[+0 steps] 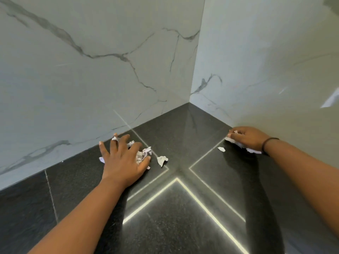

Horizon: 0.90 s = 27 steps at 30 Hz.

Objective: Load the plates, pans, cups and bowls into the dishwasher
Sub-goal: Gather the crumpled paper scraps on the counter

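Two hands lie on a dark speckled bench [183, 136] in a corner formed by white, grey-veined marble walls [91, 70]. No plates, pans, cups, bowls or dishwasher appear in the head view; their location cannot be told.

Left hand [122, 158]: palm down, fingers spread and slightly bent, pressing on crumpled white paper [144, 154]. Paper shows between the thumb and forefinger, at a fingertip near the wall, and at the outer edge of the hand. Fingertips reach close to the left wall's base.

Right hand [247, 137]: fingers curled over a second wad of white paper [254, 150], which sticks out in front of the fingertips and under the heel of the hand. Hand sits just beside the base of the right wall. A dark band [268, 143] circles the wrist.

Loose scraps: one crumpled scrap [162, 160] lies just right of the left hand, apart from it; one small torn scrap [221, 149] lies near the right hand, not touching it.

Bench surface is glossy; bright thin lines of reflected light [176, 180] meet in a V between the forearms. Both forearms are bare.
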Motion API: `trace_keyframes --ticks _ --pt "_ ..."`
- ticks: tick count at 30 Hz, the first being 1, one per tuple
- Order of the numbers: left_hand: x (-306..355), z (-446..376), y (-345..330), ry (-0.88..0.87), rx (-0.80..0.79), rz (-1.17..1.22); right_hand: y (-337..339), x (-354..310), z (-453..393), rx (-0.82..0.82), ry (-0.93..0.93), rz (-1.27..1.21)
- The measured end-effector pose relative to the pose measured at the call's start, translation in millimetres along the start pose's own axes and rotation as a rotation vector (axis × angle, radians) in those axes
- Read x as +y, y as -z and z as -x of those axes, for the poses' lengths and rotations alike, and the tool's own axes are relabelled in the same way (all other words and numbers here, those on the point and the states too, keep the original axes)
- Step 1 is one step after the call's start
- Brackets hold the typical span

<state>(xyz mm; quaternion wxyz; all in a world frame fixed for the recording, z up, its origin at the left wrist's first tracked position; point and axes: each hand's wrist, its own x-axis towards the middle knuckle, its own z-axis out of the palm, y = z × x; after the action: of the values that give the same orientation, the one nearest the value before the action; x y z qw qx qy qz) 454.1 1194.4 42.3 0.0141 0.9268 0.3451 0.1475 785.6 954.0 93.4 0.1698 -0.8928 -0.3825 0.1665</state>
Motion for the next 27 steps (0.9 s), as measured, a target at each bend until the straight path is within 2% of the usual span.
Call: trace_keyframes --ticks 3,5,10,12,14,18,23,27 --pt "1.1 1.4 1.7 0.004 0.079 0.068 -15.0 12.1 32.0 0.084 0.097 -0.144" --pt "0.4 3.9 3.3 -0.004 0.137 0.06 -26.1 16.9 46.1 0.134 0.138 -0.149" --pt "-3.9 7.2 2.1 0.23 0.213 0.202 -42.7 19.1 47.3 0.202 0.087 0.162" --pt "-5.6 5.7 0.5 0.289 0.225 0.247 -45.7 14.4 39.8 0.214 0.074 0.188" --pt "-7.4 2.4 -0.8 0.312 0.173 0.321 -49.1 7.3 32.5 0.235 0.102 0.158" --pt "-10.6 -7.0 -1.0 0.26 -0.071 0.546 -59.2 -9.3 20.9 0.233 0.146 0.126" --pt "-9.5 -15.9 -3.1 0.007 -0.269 0.257 -68.3 -24.4 7.8 0.304 0.128 0.122" --pt "5.7 -19.2 -5.1 -0.156 -0.341 0.174 -72.7 -24.2 2.2 0.314 0.106 0.174"
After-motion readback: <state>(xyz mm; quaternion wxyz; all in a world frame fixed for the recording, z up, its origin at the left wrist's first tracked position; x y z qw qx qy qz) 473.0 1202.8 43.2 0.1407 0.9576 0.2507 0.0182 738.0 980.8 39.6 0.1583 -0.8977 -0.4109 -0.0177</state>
